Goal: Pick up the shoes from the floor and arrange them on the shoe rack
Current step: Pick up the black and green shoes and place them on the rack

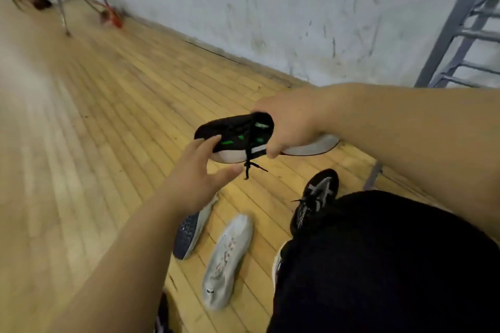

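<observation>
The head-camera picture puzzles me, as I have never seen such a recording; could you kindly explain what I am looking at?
There is no machine here. A person wears a wide-angle camera on the head, so you look forward and down along their two bare arms; the wide lens bends the edges.

The right hand grips a black shoe with green marks by its heel end, above the floor, laces dangling. The left hand is open, fingers spread, just beside the shoe's toe.

On the wooden floor lie a whitish shoe, a shoe tipped over to show its dark sole and a black shoe with grey stripes. The black mass at lower right is the person's own clothing. The grey metal frame against the wall is probably the shoe rack.
</observation>
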